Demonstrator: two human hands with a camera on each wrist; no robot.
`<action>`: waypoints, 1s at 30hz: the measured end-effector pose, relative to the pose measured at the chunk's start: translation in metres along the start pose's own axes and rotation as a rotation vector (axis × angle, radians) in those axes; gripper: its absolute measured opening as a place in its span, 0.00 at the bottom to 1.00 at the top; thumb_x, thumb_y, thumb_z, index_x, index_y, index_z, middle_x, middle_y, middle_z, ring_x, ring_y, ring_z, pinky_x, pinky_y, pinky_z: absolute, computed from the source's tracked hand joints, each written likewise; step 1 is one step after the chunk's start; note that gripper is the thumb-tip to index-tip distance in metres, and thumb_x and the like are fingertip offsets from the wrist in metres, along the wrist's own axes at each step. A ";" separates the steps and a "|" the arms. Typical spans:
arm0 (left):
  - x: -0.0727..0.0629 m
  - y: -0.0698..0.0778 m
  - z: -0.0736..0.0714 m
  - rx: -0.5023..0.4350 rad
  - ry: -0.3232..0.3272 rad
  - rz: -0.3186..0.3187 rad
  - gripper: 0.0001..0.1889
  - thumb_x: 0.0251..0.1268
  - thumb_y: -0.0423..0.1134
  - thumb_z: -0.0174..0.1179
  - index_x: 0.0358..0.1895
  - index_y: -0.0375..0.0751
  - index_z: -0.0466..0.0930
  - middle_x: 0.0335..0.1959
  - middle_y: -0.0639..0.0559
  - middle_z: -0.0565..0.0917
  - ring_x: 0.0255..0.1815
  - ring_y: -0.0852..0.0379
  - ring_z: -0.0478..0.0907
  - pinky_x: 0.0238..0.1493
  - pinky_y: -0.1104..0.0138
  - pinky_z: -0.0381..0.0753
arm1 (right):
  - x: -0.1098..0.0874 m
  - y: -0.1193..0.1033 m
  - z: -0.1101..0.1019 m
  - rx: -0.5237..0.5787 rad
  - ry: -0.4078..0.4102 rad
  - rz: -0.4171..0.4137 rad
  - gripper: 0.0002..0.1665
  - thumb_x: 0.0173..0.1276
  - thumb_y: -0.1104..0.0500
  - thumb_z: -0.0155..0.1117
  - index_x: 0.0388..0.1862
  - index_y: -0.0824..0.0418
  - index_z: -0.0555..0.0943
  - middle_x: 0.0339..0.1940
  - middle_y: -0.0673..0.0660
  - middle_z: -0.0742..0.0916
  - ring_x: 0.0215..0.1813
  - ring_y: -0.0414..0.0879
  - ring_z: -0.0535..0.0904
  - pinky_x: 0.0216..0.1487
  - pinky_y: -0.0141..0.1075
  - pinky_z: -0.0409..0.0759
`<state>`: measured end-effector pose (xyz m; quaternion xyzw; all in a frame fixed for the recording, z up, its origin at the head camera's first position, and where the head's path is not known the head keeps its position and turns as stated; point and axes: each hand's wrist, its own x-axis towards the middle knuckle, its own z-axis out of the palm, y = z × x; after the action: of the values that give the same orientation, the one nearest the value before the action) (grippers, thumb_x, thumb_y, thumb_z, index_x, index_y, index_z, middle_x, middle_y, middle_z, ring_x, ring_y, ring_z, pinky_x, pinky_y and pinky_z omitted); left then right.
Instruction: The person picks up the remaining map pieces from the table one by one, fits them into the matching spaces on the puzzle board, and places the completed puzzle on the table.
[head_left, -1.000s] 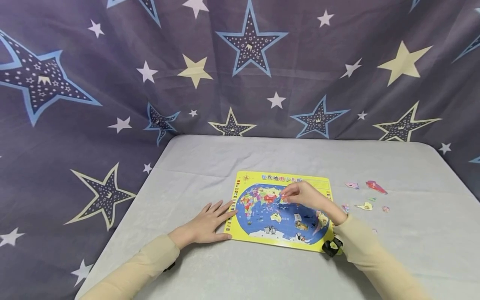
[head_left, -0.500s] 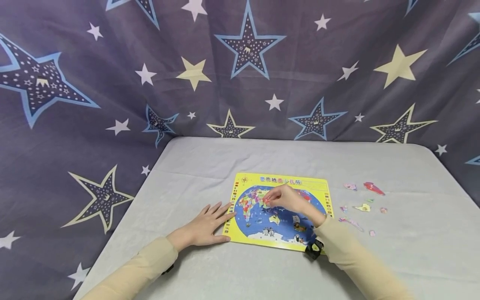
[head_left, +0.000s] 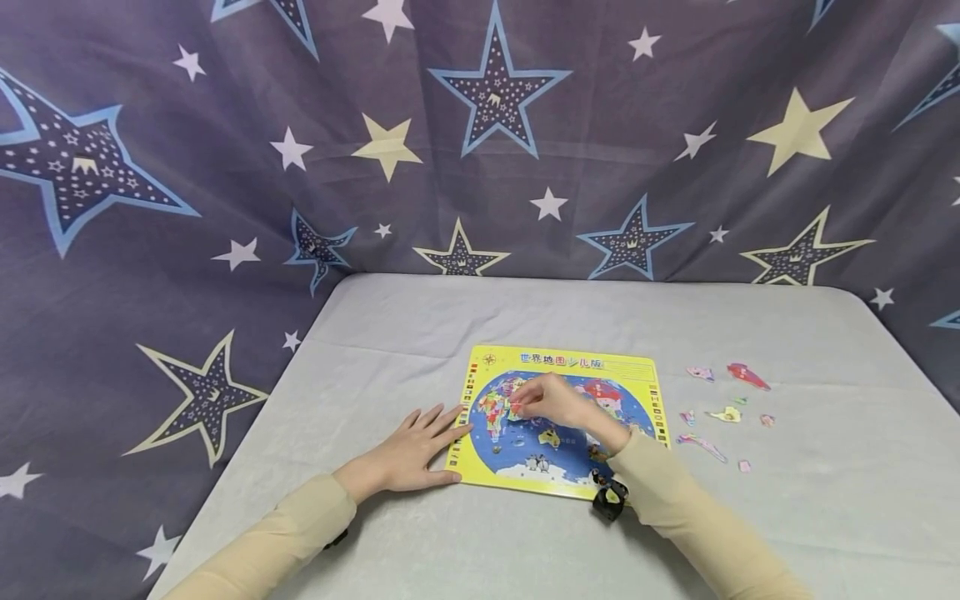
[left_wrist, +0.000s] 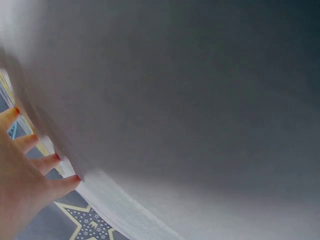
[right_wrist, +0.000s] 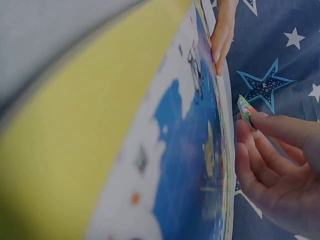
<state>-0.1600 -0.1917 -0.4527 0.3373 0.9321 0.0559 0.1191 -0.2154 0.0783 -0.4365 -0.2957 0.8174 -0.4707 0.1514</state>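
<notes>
A yellow-bordered world map puzzle board (head_left: 517, 483) lies flat on the table. My left hand (head_left: 408, 450) has its fingers spread, with the fingertips at the board's left edge; the left wrist view also shows the spread fingers (left_wrist: 65, 185). Over the left half of the map, my right hand (head_left: 555, 402) pinches a small puzzle piece between thumb and fingers. In the right wrist view this puzzle piece (right_wrist: 245, 107) looks green, red and orange and is held tilted above the board. In the head view the right hand mostly hides it.
Several loose puzzle pieces lie right of the board, among them a red piece (head_left: 747, 376), a long pink-purple piece (head_left: 702, 447) and a yellowish piece (head_left: 726, 414). A grey cloth (head_left: 390, 333) covers the table. Behind hangs a dark star-patterned curtain (head_left: 480, 192).
My right hand has moved left across the board, from the map's right part to its left part, with the piece in its fingers. The left hand has stayed at the board's edge.
</notes>
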 end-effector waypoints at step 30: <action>0.000 -0.001 0.000 -0.007 -0.001 0.008 0.39 0.56 0.70 0.39 0.69 0.57 0.48 0.71 0.54 0.43 0.69 0.44 0.42 0.62 0.45 0.45 | 0.016 -0.006 0.022 -0.031 0.000 -0.016 0.10 0.56 0.71 0.60 0.39 0.70 0.81 0.26 0.58 0.84 0.26 0.47 0.79 0.26 0.28 0.72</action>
<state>-0.1602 -0.1925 -0.4530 0.3405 0.9306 0.0594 0.1204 -0.2141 0.0507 -0.4420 -0.3047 0.8223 -0.4589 0.1431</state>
